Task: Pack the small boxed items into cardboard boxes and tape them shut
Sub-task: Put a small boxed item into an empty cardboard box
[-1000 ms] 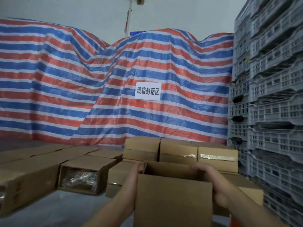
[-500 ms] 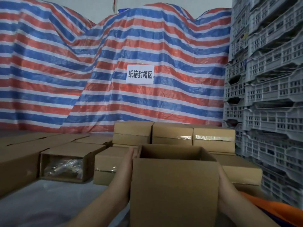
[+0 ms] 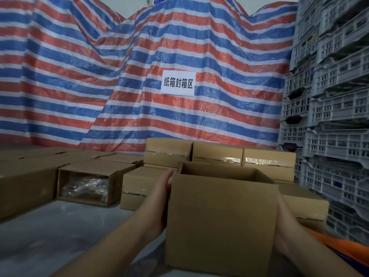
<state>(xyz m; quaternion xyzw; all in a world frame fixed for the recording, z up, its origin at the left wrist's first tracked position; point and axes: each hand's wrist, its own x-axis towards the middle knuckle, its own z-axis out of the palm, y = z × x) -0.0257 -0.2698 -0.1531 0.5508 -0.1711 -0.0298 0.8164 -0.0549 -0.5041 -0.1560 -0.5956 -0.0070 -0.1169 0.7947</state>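
With its mouth facing up, the open-topped brown cardboard box sits squarely between both hands: left hand flat against one side, right hand pressing the other, fingers hidden.

Left hand, right hand: hands flat, palms inward, forearms extended.

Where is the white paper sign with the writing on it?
In the head view, the white sign hangs centre on the striped tarp, above the taped boxes and left of the grey crates.
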